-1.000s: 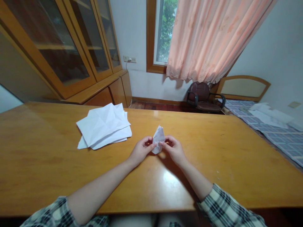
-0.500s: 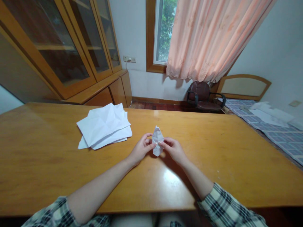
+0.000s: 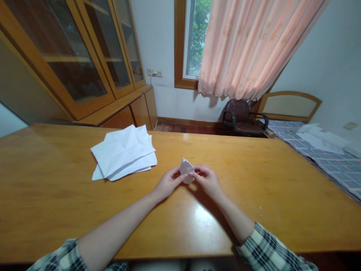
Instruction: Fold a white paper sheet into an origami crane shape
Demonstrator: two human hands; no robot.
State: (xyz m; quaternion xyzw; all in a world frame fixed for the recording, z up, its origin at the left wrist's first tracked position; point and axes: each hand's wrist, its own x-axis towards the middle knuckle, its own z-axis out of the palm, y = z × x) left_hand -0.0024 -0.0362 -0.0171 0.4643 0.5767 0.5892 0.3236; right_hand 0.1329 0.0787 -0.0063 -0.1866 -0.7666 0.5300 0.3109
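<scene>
Between my two hands is a small piece of folded white paper (image 3: 186, 166), pointed at the top and held just over the wooden table. My left hand (image 3: 168, 183) grips its left side, thumb in front and fingers behind. On the right side my right hand (image 3: 209, 180) pinches it the same way, and the two thumb tips nearly meet on the paper's front. The fingers behind the paper are partly hidden.
Several creased white sheets (image 3: 124, 152) lie stacked on the table (image 3: 70, 210), left of my hands. Beyond the table are a glass-door cabinet (image 3: 113, 90), an armchair (image 3: 239, 114) and a bed (image 3: 313, 141) with papers on it.
The folded paper looks shorter now, its top leaning left and its lower part drawn up. My right fingers have shifted slightly around its edge, and both hands still hold it.
</scene>
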